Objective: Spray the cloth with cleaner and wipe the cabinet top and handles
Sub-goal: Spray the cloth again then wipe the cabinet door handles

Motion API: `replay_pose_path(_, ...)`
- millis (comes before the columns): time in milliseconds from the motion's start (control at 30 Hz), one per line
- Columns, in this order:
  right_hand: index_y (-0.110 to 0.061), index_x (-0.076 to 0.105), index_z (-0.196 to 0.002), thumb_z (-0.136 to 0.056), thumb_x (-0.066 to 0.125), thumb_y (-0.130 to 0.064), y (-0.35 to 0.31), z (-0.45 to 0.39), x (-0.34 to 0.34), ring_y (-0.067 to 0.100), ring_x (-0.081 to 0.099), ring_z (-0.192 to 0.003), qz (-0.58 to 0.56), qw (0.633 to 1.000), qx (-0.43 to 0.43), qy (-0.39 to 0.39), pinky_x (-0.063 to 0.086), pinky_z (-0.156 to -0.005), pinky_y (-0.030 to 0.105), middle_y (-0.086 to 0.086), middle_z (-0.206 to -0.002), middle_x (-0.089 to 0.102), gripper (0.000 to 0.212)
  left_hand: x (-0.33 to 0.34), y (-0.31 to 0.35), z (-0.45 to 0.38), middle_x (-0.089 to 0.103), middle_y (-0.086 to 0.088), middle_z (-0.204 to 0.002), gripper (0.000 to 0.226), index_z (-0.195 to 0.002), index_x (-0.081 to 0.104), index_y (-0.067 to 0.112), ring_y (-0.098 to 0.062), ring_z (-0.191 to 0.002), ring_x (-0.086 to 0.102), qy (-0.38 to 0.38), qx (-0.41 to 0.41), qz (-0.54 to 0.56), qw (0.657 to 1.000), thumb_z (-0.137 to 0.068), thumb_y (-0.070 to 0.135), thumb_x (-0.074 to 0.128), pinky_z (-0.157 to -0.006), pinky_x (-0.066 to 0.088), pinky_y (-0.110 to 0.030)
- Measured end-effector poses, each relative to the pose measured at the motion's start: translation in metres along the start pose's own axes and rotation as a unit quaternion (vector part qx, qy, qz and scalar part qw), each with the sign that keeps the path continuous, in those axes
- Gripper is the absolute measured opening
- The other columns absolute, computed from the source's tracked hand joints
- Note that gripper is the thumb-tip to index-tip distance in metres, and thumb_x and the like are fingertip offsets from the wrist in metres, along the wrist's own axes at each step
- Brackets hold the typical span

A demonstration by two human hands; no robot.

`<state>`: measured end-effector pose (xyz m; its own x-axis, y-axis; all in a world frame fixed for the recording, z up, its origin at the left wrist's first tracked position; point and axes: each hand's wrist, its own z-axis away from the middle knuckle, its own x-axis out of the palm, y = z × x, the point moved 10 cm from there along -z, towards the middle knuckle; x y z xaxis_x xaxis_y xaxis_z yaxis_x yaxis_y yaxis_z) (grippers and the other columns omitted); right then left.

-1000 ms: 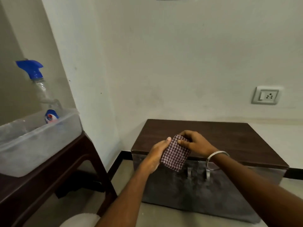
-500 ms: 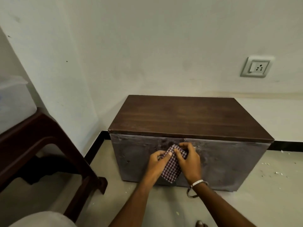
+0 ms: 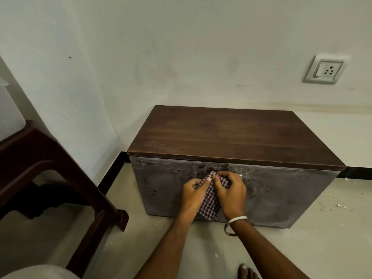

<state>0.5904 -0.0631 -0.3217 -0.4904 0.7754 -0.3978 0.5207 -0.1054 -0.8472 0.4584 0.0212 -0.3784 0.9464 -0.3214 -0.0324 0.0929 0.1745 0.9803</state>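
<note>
Both hands (image 3: 192, 193) (image 3: 231, 191) pinching cloth (image 3: 209, 204), against cabinet (image 3: 281, 190) doors

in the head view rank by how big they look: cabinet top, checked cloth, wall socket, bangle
1. cabinet top, by far the largest
2. checked cloth, partly covered by both hands
3. wall socket
4. bangle

Socket and bangle look close; the bangle is nearer the camera, so that order is unsure.

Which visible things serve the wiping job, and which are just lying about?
Job: checked cloth, held by left hand and right hand; cabinet; cabinet top.
Lying about: wall socket; dark table; plastic tub; floor crumbs.
</note>
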Motion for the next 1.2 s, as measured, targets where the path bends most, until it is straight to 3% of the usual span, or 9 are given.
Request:
replay_pose_path(267,-0.007,0.071,-0.095,-0.084,0.07,-0.013,0.007,-0.001,-0.007,0.017,0.058,-0.089,-0.013,0.998,0.039,0.047,0.046,-0.081,0.029,0.008,-0.097,0.066,0.012,0.005,0.006,-0.001,0.073,-0.001,-0.085,0.025,-0.088,0.071,0.012,-0.012,-0.078,0.068,-0.007,0.001,-0.013,1.0,-0.085,0.036,0.069,-0.058,0.049,-0.016)
replay_pose_path(500,-0.01,0.07,-0.094,-0.086,0.068,-0.016,-0.006,-0.004,0.003,0.014,0.053,-0.09,0.033,0.999,-0.006,-0.003,0.036,-0.08,0.021,0.004,-0.096,0.061,0.01,0.003,-0.008,0.001,0.073,-0.003,-0.088,0.028,-0.092,0.071,0.009,-0.012,-0.077,0.067,-0.007,-0.061,0.045,0.997,-0.087,0.036,0.066,-0.058,0.048,-0.018)
replay_pose_path(633,-0.013,0.07,-0.097,-0.088,0.067,-0.019,-0.01,-0.007,0.007,0.011,0.05,-0.092,0.041,0.998,-0.015,-0.046,0.035,-0.08,0.019,-0.001,-0.097,0.055,0.011,0.009,-0.013,0.005,0.07,0.003,-0.08,0.022,-0.089,0.068,0.015,-0.008,-0.071,0.064,-0.023,-0.097,0.074,0.992,-0.09,0.036,0.062,-0.049,0.045,-0.013)
replay_pose_path(900,-0.011,0.068,-0.092,-0.087,0.067,-0.019,0.002,-0.007,0.0,0.017,0.057,-0.091,0.015,0.999,0.035,-0.001,0.041,-0.079,0.025,0.004,-0.096,0.063,0.009,0.009,-0.004,0.001,0.072,-0.003,-0.086,0.03,-0.092,0.069,0.007,-0.012,-0.075,0.066,-0.008,-0.058,0.05,0.997,-0.088,0.036,0.065,-0.059,0.049,-0.02)
replay_pose_path(1000,-0.012,0.067,-0.095,-0.089,0.063,-0.02,-0.004,-0.005,0.007,0.015,0.052,-0.094,0.048,0.999,0.008,-0.017,0.037,-0.078,0.021,0.002,-0.099,0.059,0.01,0.008,-0.009,0.0,0.073,-0.007,-0.092,0.029,-0.093,0.07,0.008,-0.018,-0.084,0.068,-0.012,-0.069,0.064,0.995,-0.088,0.036,0.064,-0.067,0.053,-0.024)
replay_pose_path(1200,-0.015,0.066,-0.096,-0.09,0.064,-0.021,-0.003,-0.003,0.007,0.006,0.05,-0.087,0.03,0.999,-0.012,-0.02,0.036,-0.07,0.005,-0.002,-0.096,0.059,0.009,0.007,-0.013,-0.002,0.073,-0.005,-0.092,0.025,-0.09,0.069,0.013,-0.019,-0.088,0.068,-0.01,-0.063,0.069,0.996,-0.088,0.037,0.064,-0.067,0.051,-0.023)
